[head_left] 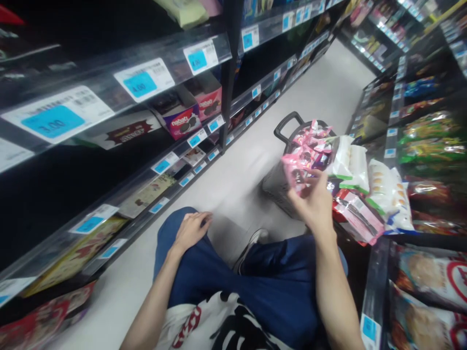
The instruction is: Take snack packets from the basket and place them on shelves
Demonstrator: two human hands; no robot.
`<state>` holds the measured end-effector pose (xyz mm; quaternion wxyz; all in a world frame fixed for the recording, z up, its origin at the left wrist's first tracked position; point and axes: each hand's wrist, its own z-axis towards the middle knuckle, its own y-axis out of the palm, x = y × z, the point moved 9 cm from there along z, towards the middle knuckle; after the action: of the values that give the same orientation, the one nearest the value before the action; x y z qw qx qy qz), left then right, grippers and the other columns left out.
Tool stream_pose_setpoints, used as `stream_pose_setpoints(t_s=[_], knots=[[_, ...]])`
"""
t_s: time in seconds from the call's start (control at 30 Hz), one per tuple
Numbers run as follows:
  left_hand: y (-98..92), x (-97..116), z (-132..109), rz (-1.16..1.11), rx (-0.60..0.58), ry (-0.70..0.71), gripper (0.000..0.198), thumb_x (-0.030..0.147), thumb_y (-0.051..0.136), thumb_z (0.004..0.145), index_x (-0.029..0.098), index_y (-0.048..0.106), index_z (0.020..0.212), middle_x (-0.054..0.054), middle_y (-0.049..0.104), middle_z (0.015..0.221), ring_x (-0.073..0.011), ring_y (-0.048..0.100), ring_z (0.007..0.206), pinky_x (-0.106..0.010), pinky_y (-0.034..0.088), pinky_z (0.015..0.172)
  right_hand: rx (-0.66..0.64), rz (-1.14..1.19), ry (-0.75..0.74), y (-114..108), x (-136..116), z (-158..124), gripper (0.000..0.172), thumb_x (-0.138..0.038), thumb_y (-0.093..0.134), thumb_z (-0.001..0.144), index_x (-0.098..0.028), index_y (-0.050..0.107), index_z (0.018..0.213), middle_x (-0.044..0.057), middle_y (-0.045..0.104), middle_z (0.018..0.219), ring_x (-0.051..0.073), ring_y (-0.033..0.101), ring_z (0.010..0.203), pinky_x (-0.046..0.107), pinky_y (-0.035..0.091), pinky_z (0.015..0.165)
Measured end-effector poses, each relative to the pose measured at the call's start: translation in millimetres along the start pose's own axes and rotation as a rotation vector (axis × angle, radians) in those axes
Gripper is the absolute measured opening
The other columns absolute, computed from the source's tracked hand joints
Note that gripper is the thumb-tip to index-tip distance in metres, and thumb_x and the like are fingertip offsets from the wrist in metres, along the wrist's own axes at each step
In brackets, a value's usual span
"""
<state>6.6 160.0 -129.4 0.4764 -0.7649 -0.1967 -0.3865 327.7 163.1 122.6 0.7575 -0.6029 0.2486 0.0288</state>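
Note:
At the near side of a dark shopping basket (pixel 279 187), my right hand (pixel 313 194) pinches a pink snack packet (pixel 295 172) between thumb and fingers. Behind it, more pink packets (pixel 315 138) fill the basket, with some purple ones among them. White and green snack bags (pixel 350 160) stand just beyond my fingers, and a pink and red box (pixel 357 216) lies to the right of my wrist. My left hand (pixel 193 228) lies on my left knee with nothing in it, its fingers loosely stretched out.
Shelving with price tags (pixel 144 80) lines the left side; purple and pink wafer boxes (pixel 182 121) sit on it. More shelves with bagged snacks (pixel 432 141) run along the right. The pale aisle floor (pixel 251 143) stretches between them. Large bags (pixel 430 272) lie at lower right.

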Motion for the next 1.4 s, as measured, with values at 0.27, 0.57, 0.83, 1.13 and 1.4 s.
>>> stream_pose_setpoints(t_s=[0.27, 0.57, 0.83, 1.13, 1.4], knots=[[31.0, 56.5, -32.3, -1.591, 0.218, -0.099, 0.051, 0.032, 0.086, 0.071, 0.030, 0.066, 0.117, -0.002, 0.073, 0.110, -0.0251, 0.067, 0.111, -0.048, 0.056, 0.097, -0.565, -0.107, -0.736, 116.4, -119.3, -54.6, 0.040, -0.017, 0.065, 0.082, -0.019, 0.058, 0.121, 0.008, 0.070, 0.108, 0.025, 0.062, 0.100, 0.031, 0.047, 0.070], [63.0, 31.6, -27.2, -1.626, 0.291, -0.236, 0.057, 0.029, 0.096, 0.057, 0.017, 0.071, 0.107, -0.006, 0.076, 0.101, -0.0213, 0.071, 0.097, -0.041, 0.052, 0.103, -0.664, -0.189, -0.943, 150.9, -122.7, -82.3, 0.029, -0.036, 0.063, 0.097, -0.017, 0.063, 0.118, 0.012, 0.066, 0.109, 0.027, 0.059, 0.101, 0.034, 0.046, 0.075], [63.8, 23.1, -15.2, -1.611, 0.382, -0.209, 0.056, 0.032, 0.096, 0.055, 0.018, 0.071, 0.104, -0.008, 0.075, 0.110, -0.0224, 0.070, 0.103, -0.037, 0.049, 0.104, -0.630, -0.232, -1.039, 165.7, -124.1, -88.3, 0.037, -0.040, 0.057, 0.100, -0.011, 0.062, 0.123, 0.016, 0.069, 0.112, 0.031, 0.058, 0.105, 0.041, 0.042, 0.083], [66.6, 30.3, -17.2, -1.511, 0.324, -0.205, 0.061, 0.023, 0.095, 0.057, 0.017, 0.072, 0.113, -0.007, 0.077, 0.107, -0.0210, 0.070, 0.099, -0.034, 0.051, 0.098, -0.668, -0.183, -1.037, 154.8, -115.2, -74.2, 0.037, -0.037, 0.069, 0.094, -0.012, 0.059, 0.119, 0.014, 0.069, 0.109, 0.029, 0.058, 0.103, 0.037, 0.040, 0.082], [55.5, 29.4, -19.3, -1.460, 0.379, -0.138, 0.060, 0.025, 0.094, 0.060, 0.019, 0.073, 0.116, -0.009, 0.072, 0.124, -0.0245, 0.066, 0.117, -0.037, 0.045, 0.109, -0.700, -0.248, -1.024, 150.6, -117.6, -65.7, 0.029, -0.037, 0.074, 0.091, -0.017, 0.061, 0.107, 0.011, 0.071, 0.101, 0.027, 0.061, 0.096, 0.034, 0.039, 0.078]])
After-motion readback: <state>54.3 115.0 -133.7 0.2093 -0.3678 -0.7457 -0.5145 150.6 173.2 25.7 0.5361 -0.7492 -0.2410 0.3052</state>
